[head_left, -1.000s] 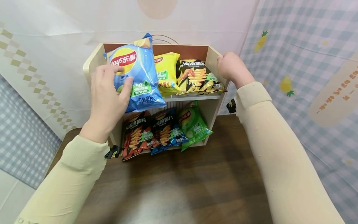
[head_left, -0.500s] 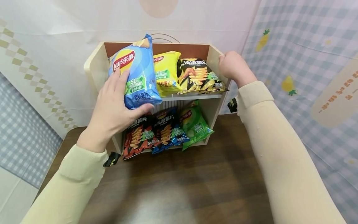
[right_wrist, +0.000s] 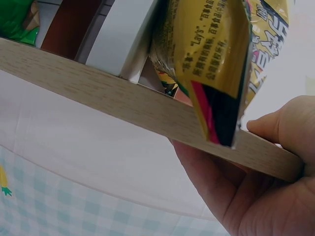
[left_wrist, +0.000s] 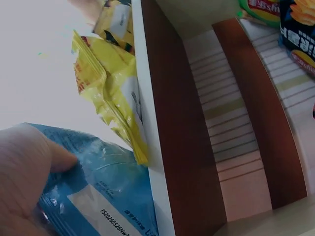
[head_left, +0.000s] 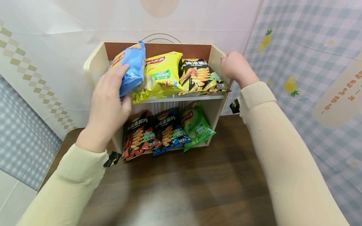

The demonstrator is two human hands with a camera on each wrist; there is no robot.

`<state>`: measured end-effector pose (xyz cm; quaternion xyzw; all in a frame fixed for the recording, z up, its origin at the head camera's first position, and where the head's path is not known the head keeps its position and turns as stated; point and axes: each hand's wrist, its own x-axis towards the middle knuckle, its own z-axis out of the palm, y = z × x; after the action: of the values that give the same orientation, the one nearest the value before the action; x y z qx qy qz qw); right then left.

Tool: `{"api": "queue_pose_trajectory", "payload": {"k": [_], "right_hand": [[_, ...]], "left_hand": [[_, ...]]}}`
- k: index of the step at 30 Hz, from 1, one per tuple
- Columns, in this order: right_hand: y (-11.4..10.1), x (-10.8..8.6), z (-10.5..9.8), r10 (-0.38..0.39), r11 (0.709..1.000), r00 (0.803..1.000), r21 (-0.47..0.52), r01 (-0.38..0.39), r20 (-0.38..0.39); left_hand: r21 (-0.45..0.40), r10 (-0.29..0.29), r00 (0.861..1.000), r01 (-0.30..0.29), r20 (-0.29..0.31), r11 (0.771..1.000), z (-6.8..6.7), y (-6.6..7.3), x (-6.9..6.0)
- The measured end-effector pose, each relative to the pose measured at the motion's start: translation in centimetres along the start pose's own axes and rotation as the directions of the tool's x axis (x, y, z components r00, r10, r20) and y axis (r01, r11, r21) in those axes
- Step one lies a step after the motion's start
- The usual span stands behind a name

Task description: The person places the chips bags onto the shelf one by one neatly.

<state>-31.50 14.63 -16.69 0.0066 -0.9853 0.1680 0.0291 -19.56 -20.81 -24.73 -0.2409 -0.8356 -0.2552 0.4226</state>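
My left hand (head_left: 106, 106) grips a blue Lay's chip bag (head_left: 133, 70) at the left end of the upper shelf. The bag is tilted, its front facing left and partly hidden by the fingers. In the left wrist view, the thumb presses on the blue bag's (left_wrist: 110, 182) printed back. Right beside it leans a yellow chip bag (head_left: 162, 73), then a black-and-yellow chip bag (head_left: 199, 75). My right hand (head_left: 234, 67) holds the right side panel of the wooden shelf unit (head_left: 217, 59). In the right wrist view, thumb and fingers clasp that panel (right_wrist: 147, 110) from both faces.
On the lower shelf stand a red-and-black chip bag (head_left: 139, 135), a blue-and-black one (head_left: 169, 130) and a green one (head_left: 198, 125). The unit stands on a brown wooden table (head_left: 181, 182) against a white backdrop (head_left: 70, 18). A checked cloth (head_left: 311, 40) hangs on the right.
The blue bag has turned and shifted left and back onto the upper shelf, uncovering more of the yellow bag. My left thumb spread away, then came back to the bag. The right hand stayed put.
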Motion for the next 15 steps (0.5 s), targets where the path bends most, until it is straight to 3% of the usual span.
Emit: {"api": "queue_pose_trajectory", "payload": {"k": [3,6,11,15], "right_hand": [[-0.1,-0.1,0.0,0.001,1.000,1.000,0.001,-0.001,0.001],[-0.2,-0.1,0.0,0.001,1.000,1.000,0.002,-0.001,0.002],[-0.4,-0.1,0.1,-0.001,1.000,1.000,0.003,0.001,-0.002],[-0.6,-0.1,0.1,-0.015,1.000,1.000,0.004,0.015,-0.004]], "left_hand": [[0.036,-0.011,1.000,0.011,0.009,0.999,0.1,-0.4,0.4],[0.070,-0.058,0.997,0.054,0.059,0.996,0.4,-0.6,0.8],[0.127,-0.138,0.975,0.117,0.172,0.985,0.9,-0.8,1.3],[0.151,-0.152,0.971,0.125,0.185,0.981,1.2,-1.3,1.2]]}}
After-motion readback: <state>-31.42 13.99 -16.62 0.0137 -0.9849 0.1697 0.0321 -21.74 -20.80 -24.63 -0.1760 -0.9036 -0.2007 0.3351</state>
